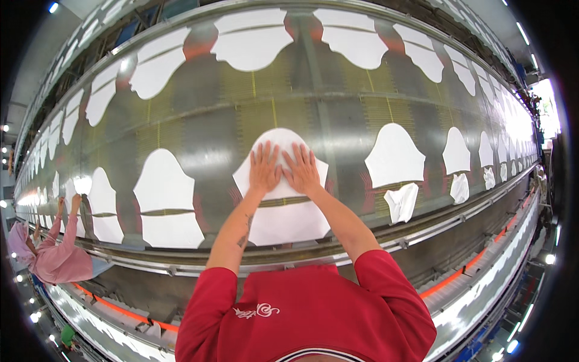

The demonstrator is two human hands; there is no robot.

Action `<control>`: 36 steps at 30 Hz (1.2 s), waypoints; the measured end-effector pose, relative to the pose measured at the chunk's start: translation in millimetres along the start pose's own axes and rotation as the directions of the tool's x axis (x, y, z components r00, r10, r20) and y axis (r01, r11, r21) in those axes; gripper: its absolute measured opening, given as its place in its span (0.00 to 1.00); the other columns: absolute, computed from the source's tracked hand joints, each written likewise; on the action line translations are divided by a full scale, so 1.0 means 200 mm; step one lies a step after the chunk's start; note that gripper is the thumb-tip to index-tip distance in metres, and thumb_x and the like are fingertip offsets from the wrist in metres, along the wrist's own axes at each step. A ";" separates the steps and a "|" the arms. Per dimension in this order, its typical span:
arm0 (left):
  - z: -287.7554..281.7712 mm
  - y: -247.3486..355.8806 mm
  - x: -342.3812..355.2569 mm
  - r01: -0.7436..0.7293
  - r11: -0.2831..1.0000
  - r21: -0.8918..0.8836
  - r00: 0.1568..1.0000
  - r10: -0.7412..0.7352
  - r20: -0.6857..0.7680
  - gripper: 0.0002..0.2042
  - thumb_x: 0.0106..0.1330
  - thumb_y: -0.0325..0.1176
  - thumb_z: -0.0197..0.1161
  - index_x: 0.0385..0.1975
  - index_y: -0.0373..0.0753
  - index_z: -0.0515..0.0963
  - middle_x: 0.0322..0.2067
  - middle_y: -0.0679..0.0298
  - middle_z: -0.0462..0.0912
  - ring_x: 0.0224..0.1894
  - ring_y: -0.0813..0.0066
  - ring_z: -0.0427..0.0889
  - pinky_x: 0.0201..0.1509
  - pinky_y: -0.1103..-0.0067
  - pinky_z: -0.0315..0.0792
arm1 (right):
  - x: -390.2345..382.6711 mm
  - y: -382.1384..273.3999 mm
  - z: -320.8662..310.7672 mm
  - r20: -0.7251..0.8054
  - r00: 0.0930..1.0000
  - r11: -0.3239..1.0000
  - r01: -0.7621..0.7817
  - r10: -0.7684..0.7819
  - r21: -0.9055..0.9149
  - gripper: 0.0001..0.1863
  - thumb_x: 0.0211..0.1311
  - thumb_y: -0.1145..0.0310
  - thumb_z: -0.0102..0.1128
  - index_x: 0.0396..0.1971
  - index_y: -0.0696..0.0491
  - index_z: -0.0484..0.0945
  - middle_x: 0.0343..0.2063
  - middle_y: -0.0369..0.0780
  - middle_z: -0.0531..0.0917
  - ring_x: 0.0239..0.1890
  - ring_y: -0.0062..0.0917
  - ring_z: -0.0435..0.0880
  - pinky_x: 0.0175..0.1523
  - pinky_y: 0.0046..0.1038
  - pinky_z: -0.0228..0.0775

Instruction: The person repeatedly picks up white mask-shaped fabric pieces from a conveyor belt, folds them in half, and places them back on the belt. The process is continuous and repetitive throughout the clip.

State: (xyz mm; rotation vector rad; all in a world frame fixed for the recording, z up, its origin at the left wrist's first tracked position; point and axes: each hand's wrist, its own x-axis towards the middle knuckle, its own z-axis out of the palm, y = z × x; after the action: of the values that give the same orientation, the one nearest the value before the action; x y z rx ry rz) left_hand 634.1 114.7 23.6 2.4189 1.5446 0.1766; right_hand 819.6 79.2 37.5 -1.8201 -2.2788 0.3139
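Note:
Both my hands lie flat, side by side, on a white fabric panel point(280, 137) with a rounded top edge. My left hand point(264, 169) has its fingers stretched out over the panel's left half. On the right half, my right hand point(301, 170) presses with fingers spread, thumbs close together. Nearer to me, a second white piece point(288, 222) lies below the panel, a narrow gap between them. Similar white panels lie to either side: one at the left point(163, 180) and one at the right point(395, 155), with a crumpled white cloth point(401, 202) below it.
A long grey table point(208, 148) with yellow and red marked lines carries rows of white panels. A metal rail point(410, 242) runs along its near edge. At the far left, a person in pink point(63, 259) reaches over the table. An orange strip point(449, 282) runs behind me.

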 end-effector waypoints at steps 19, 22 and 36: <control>-0.05 -0.07 -0.88 0.182 0.946 -0.268 0.983 -0.177 0.043 0.34 0.82 0.52 0.52 0.74 0.26 0.66 0.74 0.38 0.66 0.79 0.34 0.56 0.83 0.52 0.50 | -1.11 0.66 -0.30 -0.349 0.712 0.785 -0.605 0.609 0.137 0.17 0.68 0.56 0.63 0.47 0.50 0.86 0.56 0.46 0.82 0.63 0.45 0.75 0.70 0.53 0.61; -0.05 -0.04 -1.06 0.197 0.954 -0.228 0.977 -0.211 -0.037 0.32 0.81 0.47 0.56 0.73 0.24 0.67 0.72 0.36 0.69 0.79 0.33 0.57 0.84 0.53 0.50 | -1.41 1.04 -0.46 -0.490 0.424 0.595 -0.757 0.762 0.271 0.17 0.65 0.59 0.68 0.49 0.51 0.86 0.55 0.45 0.82 0.60 0.46 0.77 0.69 0.49 0.63; 0.25 1.70 -0.40 -0.257 0.860 -0.442 0.966 0.230 -0.114 0.31 0.73 0.40 0.67 0.69 0.27 0.70 0.68 0.39 0.74 0.75 0.35 0.64 0.80 0.53 0.58 | -1.67 1.50 -0.54 -0.117 0.493 0.502 -0.797 0.862 0.337 0.11 0.56 0.54 0.74 0.34 0.43 0.93 0.43 0.45 0.88 0.52 0.44 0.85 0.58 0.51 0.73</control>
State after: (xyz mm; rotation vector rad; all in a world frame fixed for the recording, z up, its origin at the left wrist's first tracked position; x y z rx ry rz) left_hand 908.4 -101.6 75.8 2.2262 1.0552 0.5924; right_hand 1203.1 -178.1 43.8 -2.5066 -0.9288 0.4152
